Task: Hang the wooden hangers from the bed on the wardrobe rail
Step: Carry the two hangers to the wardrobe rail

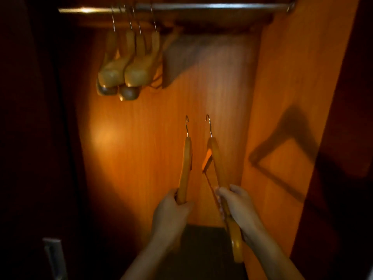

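Note:
I look into an open wardrobe. My left hand (171, 211) grips the lower end of a wooden hanger (186, 164), its metal hook pointing up. My right hand (235, 203) grips a second wooden hanger (217, 164) along its arm, hook also up; its other end sticks out below my wrist. Both hangers stand upright side by side, well below the metal rail (201, 6) at the top. Several wooden hangers (129, 63) hang bunched on the rail's left part.
The wardrobe's right side wall (292, 98) carries a hanger's shadow. The back panel (151, 128) is lit orange. A dark door with a metal handle (54, 257) stands at the lower left. A dark shelf or floor (201, 239) lies under my hands.

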